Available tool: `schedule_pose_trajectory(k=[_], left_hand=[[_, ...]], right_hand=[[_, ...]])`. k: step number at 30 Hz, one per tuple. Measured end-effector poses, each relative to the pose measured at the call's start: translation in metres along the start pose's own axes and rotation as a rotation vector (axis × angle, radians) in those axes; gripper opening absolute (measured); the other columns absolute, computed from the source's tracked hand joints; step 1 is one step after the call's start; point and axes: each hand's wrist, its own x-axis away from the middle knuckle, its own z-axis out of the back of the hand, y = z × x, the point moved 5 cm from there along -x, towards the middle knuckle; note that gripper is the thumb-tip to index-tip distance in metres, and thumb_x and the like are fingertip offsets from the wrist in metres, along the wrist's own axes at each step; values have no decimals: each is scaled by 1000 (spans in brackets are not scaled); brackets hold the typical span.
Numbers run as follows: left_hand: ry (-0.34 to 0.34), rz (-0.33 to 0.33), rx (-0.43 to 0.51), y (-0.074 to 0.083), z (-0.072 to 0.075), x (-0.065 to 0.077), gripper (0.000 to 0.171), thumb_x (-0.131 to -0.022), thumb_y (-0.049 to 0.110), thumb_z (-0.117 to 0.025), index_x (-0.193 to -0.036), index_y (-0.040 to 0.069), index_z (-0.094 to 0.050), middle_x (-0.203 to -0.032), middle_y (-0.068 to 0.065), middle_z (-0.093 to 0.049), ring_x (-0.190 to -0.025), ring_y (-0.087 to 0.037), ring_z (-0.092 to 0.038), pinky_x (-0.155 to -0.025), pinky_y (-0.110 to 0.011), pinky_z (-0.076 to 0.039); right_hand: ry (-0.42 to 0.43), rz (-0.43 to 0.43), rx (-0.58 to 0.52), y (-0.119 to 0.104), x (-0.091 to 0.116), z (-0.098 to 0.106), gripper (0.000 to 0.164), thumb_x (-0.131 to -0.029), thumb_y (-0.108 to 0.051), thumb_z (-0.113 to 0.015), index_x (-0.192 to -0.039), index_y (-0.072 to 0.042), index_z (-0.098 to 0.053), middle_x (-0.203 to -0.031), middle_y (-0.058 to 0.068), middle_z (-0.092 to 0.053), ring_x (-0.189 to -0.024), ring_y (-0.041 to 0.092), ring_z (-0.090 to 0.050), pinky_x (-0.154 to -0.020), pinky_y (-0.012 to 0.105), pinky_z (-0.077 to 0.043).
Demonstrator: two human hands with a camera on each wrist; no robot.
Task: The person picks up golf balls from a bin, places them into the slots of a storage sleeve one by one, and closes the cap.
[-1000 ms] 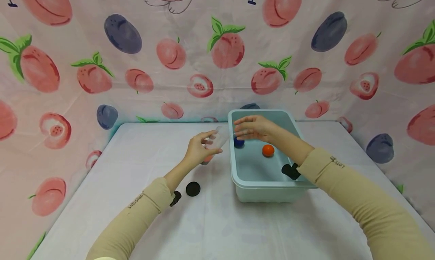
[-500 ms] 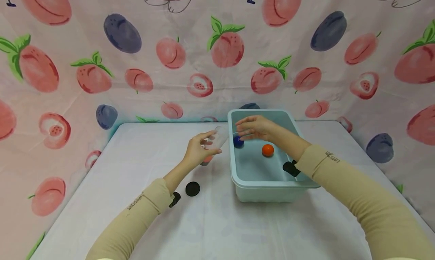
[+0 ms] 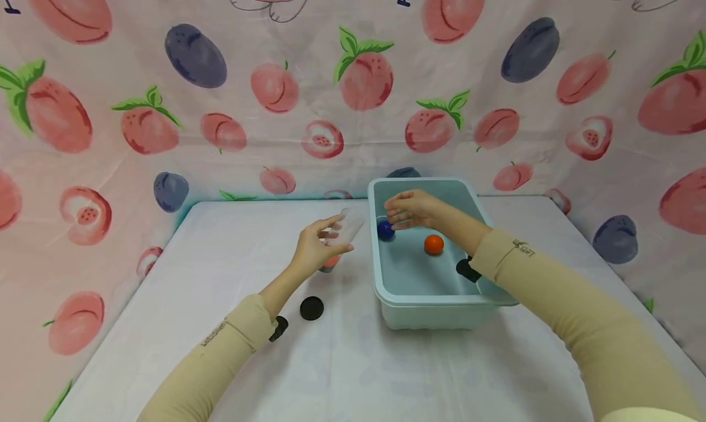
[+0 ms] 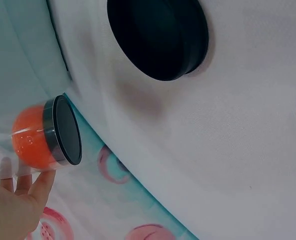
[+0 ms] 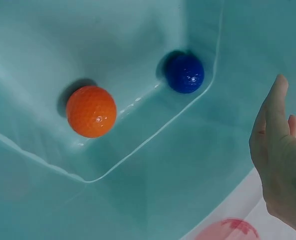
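My left hand (image 3: 314,245) grips a clear plastic tube (image 3: 351,225) left of the bin, tilted with its far end up toward the bin's rim. In the left wrist view an orange ball (image 4: 32,137) sits inside the tube against its black end cap (image 4: 68,131). My right hand (image 3: 417,208) hovers over the light blue bin (image 3: 419,299), fingers loosely extended with nothing in them. Inside the bin lie a dimpled orange ball (image 5: 91,111) and a dark blue ball (image 5: 185,73), the blue one near the left wall and below my right fingertips.
A round black lid (image 3: 312,308) lies on the white table (image 3: 342,373) near my left wrist. Black wrist cameras show at both cuffs. A fruit-print cloth (image 3: 231,165) hangs behind the table.
My left hand and the tube have shifted slightly left, away from the bin. The right hand has drawn back a little to the right of the tube, uncovering more of the blue ball.
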Motion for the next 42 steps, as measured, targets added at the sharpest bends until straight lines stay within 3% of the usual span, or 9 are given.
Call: schedule_pose_trajectory(k=[7, 14, 19, 25, 28, 30, 36, 39, 42], left_hand=[[-1, 20, -2, -3, 5, 3, 65, -72, 8, -81, -132, 10, -56, -120, -19, -61, -108, -34, -60, -87, -41, -54], [14, 12, -16, -9, 8, 5, 65, -72, 9, -81, -132, 9, -55, -120, -18, -62, -106, -30, -61, -90, -43, -52], [20, 17, -10, -8, 10, 4, 65, -72, 9, -81, -132, 9, -56, -119, -18, -62, -106, -30, -62, -89, -42, -52], [20, 39, 2, -10, 13, 9, 66, -71, 8, -82, -132, 9, -55, -120, -18, -62, -105, -30, -62, -86, -39, -53], [22, 56, 4, -14, 16, 12, 66, -71, 7, -81, -132, 9, -56, -120, -18, -61, -105, -30, -62, -86, -38, -54], [23, 72, 4, -18, 18, 15, 66, -71, 7, -81, -132, 9, -55, -120, -18, -61, -105, -30, -62, -86, -39, -54], [17, 88, 1, -21, 21, 17, 66, -72, 7, -81, -132, 10, -55, -121, -16, -60, -107, -30, -61, -89, -41, -53], [22, 85, 4, -20, 22, 16, 66, -71, 7, -81, -132, 10, -55, -122, -16, -60, -108, -30, -61, -89, -41, -53], [22, 88, 9, -20, 22, 17, 66, -71, 7, -81, -132, 10, -55, -122, -16, -60, -108, -30, -61, -90, -42, -52]], right_hand=[[20, -34, 6, 7, -12, 3, 39, -99, -15, -48, -131, 6, -44, -132, 26, -45, -113, 34, -53, -97, 40, -49], [40, -58, 15, 8, -11, 4, 38, -98, -12, -47, -130, 8, -42, -135, 30, -41, -123, 41, -45, -102, 45, -43], [55, -86, 35, 10, -19, 11, 40, -97, -10, -46, -132, 10, -41, -133, 32, -42, -116, 38, -50, -101, 46, -45], [84, -135, -25, 54, -96, 41, 46, -89, -13, -62, -130, 4, -48, -122, 32, -51, -107, 40, -58, -87, 46, -54], [53, -129, -46, 83, -137, 56, 43, -82, -15, -71, -117, 5, -57, -104, 30, -58, -91, 41, -62, -73, 46, -58], [70, -163, -15, 87, -137, 51, 43, -84, -15, -69, -121, 4, -55, -110, 29, -57, -96, 40, -62, -77, 46, -57], [97, -198, 89, 71, -100, 31, 57, -90, -13, -60, -139, 4, -37, -135, 30, -42, -119, 43, -51, -91, 47, -52], [80, -177, 92, 83, -122, 41, 60, -85, -16, -67, -134, 5, -40, -127, 33, -44, -110, 47, -53, -84, 49, -54], [76, -222, 41, 97, -145, 49, 64, -81, -16, -72, -134, 3, -40, -127, 32, -44, -109, 48, -53, -82, 52, -54]])
